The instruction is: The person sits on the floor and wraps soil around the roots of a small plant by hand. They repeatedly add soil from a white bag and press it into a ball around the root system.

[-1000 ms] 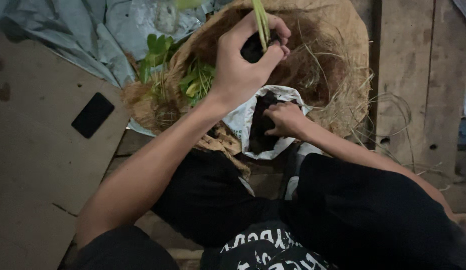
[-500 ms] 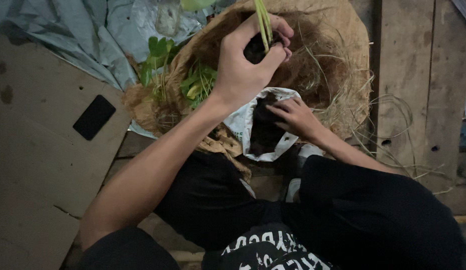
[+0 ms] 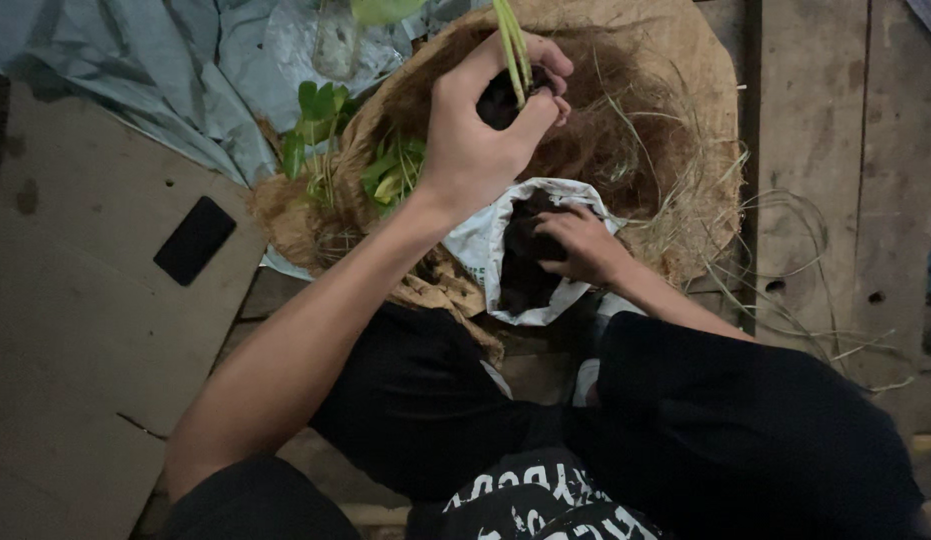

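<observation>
**Seedling held upright over the fibre mat**

Nearest the camera, the person's black-clad legs (image 3: 745, 420) fill the lower frame, leaving little room on the near side. Just beyond them sits the white bag of dark soil (image 3: 525, 255), its mouth open toward the viewer, and the right hand (image 3: 580, 245) is at that mouth, fingers curled into the soil; whether they grip any of it cannot be told. Up and slightly left, the left hand (image 3: 485, 130) has its fingers clamped around a dark clump at the base of a seedling (image 3: 510, 45), whose thin green stems run straight up and out of the top edge. Behind lies the coconut-fibre mat (image 3: 675, 120), frayed along its right edge, with green leafy plants (image 3: 385, 175) on its left. Out left there is open cardboard (image 3: 75, 330) with a black phone (image 3: 195, 240) on it.
</observation>
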